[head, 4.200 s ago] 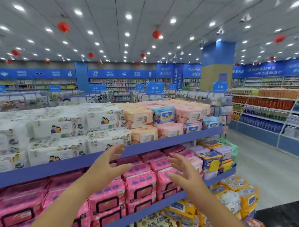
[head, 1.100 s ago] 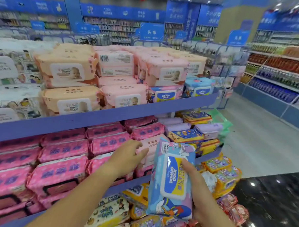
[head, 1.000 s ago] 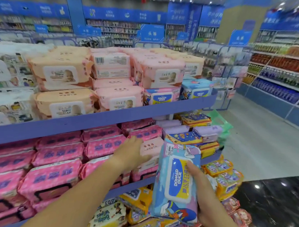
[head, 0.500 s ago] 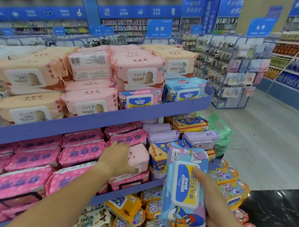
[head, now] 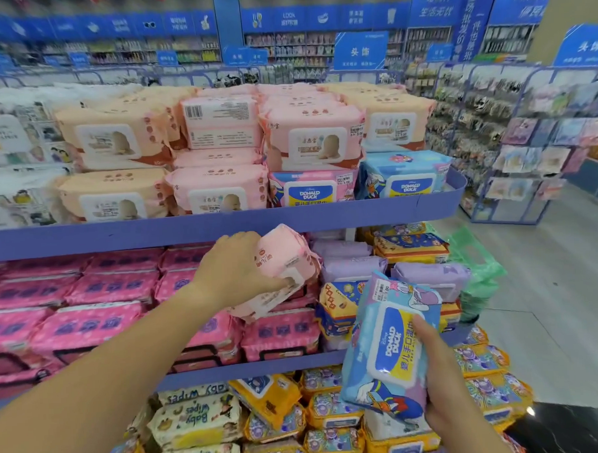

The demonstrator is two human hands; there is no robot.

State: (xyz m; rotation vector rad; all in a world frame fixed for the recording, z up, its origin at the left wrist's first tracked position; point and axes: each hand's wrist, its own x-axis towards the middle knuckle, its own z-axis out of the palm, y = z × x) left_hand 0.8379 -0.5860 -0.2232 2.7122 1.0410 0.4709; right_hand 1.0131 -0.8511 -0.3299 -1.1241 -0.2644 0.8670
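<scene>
I stand at a blue store shelf unit full of wet-wipe packs. My left hand (head: 236, 270) grips a pale pink wipes pack (head: 285, 261), tilted and raised off the dark pink packs (head: 281, 333) on the middle shelf, just under the upper shelf's front edge (head: 222, 226). My right hand (head: 445, 381) holds a blue Donald Duck wipes pack (head: 390, 342) upright in front of the middle and bottom shelves, thumb on its label. Two more Donald Duck packs (head: 403, 180) lie at the right end of the upper shelf.
Peach and pink baby-wipe packs (head: 311, 140) are stacked on the upper shelf. Purple packs (head: 430, 277) and yellow packs (head: 411, 247) fill the middle shelf's right end. Yellow and cream packs (head: 196, 419) crowd the bottom shelf. An aisle floor (head: 551, 301) and a card rack (head: 541, 154) lie to the right.
My left hand has lifted the pale pink pack off the dark pink stack and tipped it up. The blue pack stays in my right hand. The view has shifted slightly right.
</scene>
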